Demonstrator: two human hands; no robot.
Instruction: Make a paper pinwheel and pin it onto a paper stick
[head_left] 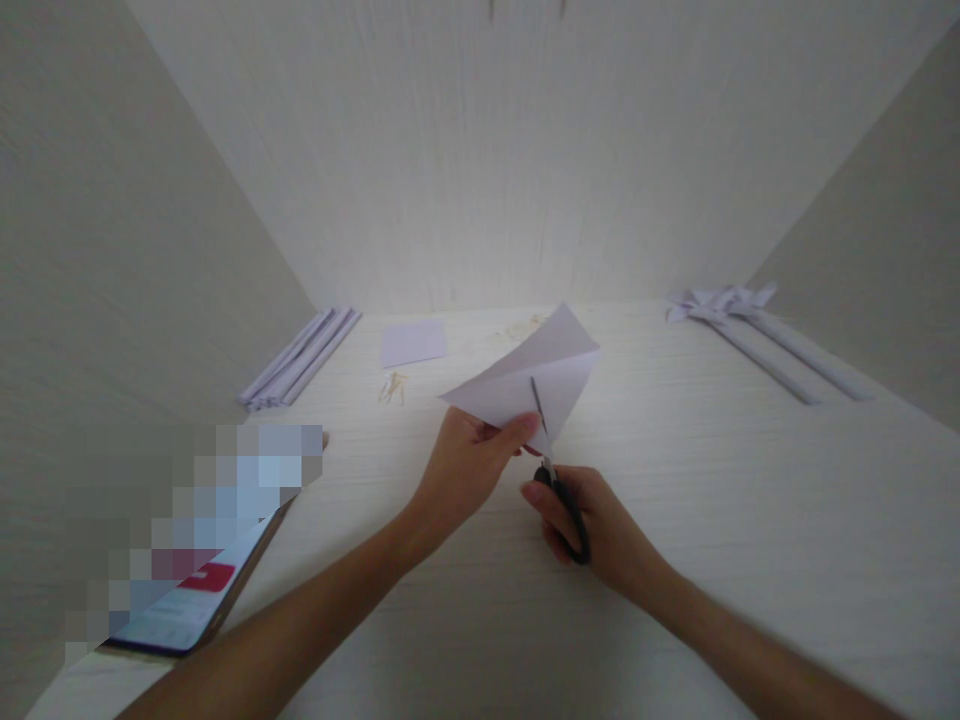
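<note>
My left hand pinches a creased sheet of white paper by its lower edge, thumb on top. The paper is raised above the table and tilted. In my right hand is a pair of scissors with black handles, fingers wrapped round the loops. One blade lies over the paper's face, pointing up and away, and the paper's near corner sits at the blades. Part of the other blade is hidden behind the paper.
Rolled paper sticks lie at the back left. Beside them are a small paper square and thin pale strands. Two paper pinwheel-like pieces on sticks rest at the back right. A phone leans at the left wall.
</note>
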